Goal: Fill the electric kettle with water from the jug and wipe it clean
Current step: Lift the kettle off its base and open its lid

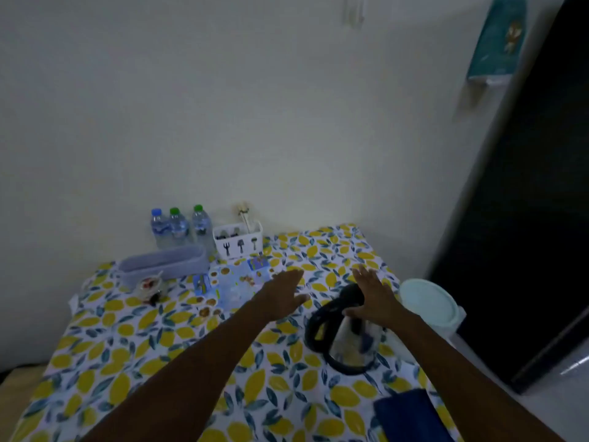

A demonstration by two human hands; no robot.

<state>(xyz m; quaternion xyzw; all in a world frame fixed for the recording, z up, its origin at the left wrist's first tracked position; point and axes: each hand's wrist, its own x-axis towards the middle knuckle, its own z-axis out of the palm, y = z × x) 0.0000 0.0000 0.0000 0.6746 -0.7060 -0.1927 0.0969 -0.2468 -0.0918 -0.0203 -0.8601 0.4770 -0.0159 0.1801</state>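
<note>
The electric kettle (342, 338), clear glass with a black handle, lid and base, stands on the lemon-print tablecloth (159, 362) at the right. My right hand (373, 295) hovers just above its lid with fingers spread, holding nothing. My left hand (283, 295) is stretched out flat over the table to the kettle's left, also holding nothing. A folded dark blue cloth (411, 416) lies near the front right edge. A pale lidded container (428, 303), possibly the jug, stands right of the kettle; the image is blurred.
Three small water bottles (178, 226) stand at the back by the wall, with a white cutlery holder (239, 240), a lilac tray (165, 264), a small jar (149, 287) and printed packets (229, 282). A dark door (526, 218) is at the right.
</note>
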